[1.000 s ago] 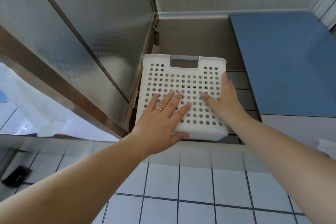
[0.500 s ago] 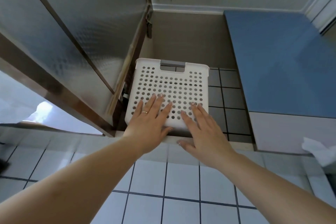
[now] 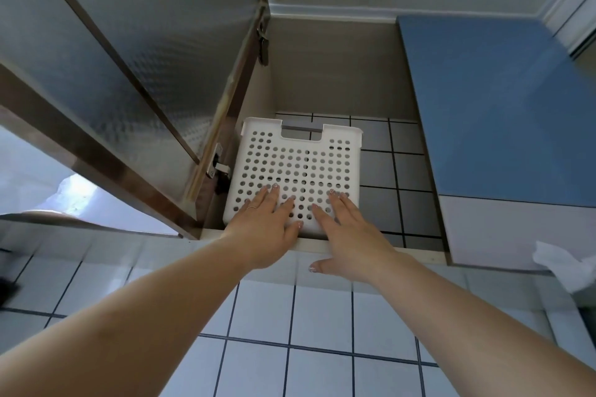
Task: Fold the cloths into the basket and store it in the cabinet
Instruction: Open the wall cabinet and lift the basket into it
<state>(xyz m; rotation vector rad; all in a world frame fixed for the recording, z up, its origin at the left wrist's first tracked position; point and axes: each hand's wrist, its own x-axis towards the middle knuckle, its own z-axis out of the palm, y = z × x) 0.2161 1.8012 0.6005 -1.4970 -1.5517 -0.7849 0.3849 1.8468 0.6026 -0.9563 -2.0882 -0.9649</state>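
A white perforated plastic basket with a grey handle stands inside the open cabinet, against its left side on the tiled cabinet floor. Its near holed wall faces me. My left hand lies flat against that wall with straight fingers, a ring on one finger. My right hand presses flat beside it, thumb hanging over the cabinet's front lip. What the basket holds is hidden behind its wall.
The cabinet's metal-framed door stands swung open on the left. A blue closed door panel borders the opening on the right. White floor tiles lie in front. A crumpled white cloth lies at the right edge.
The basket has slid deeper into the cabinet and sits lower in view. Both hands stayed flat on its near wall; my right hand shifted from the side to the front.
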